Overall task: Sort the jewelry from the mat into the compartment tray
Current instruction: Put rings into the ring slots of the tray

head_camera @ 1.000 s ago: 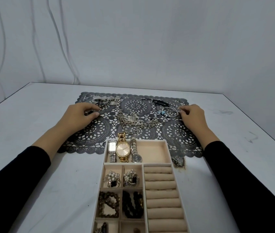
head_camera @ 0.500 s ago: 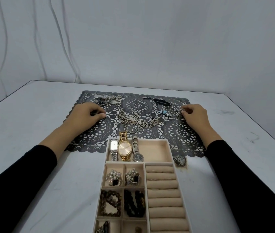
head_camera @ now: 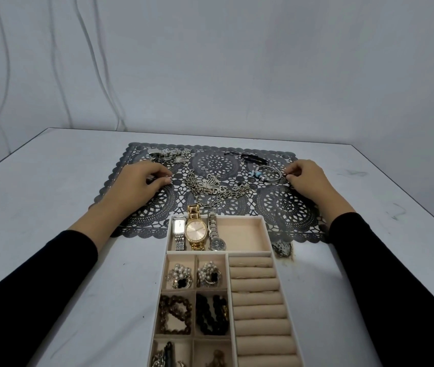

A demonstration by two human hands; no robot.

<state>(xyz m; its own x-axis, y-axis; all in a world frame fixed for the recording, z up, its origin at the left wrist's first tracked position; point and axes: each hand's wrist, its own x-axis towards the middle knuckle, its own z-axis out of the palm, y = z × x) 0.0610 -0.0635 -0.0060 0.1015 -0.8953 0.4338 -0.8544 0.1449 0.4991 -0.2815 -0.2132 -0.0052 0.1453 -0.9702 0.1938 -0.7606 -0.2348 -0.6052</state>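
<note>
A dark lace mat lies across the table with jewelry on it: a silver chain necklace in the middle, a silver bracelet with a blue bead at the right, a black band behind it and a silver heap at the back left. My left hand rests on the mat left of the necklace, fingers curled; anything under them is hidden. My right hand pinches the bracelet's right edge. The beige compartment tray stands in front, holding a gold watch between two silver ones.
The tray's small compartments hold pearl pieces and dark bead bracelets; ring rolls fill its right side. A small dark lump lies beside the tray's right corner. White cables hang on the wall behind.
My left hand has edged slightly right on the mat. My right hand stays at the bracelet's edge. Nothing has been lifted.
</note>
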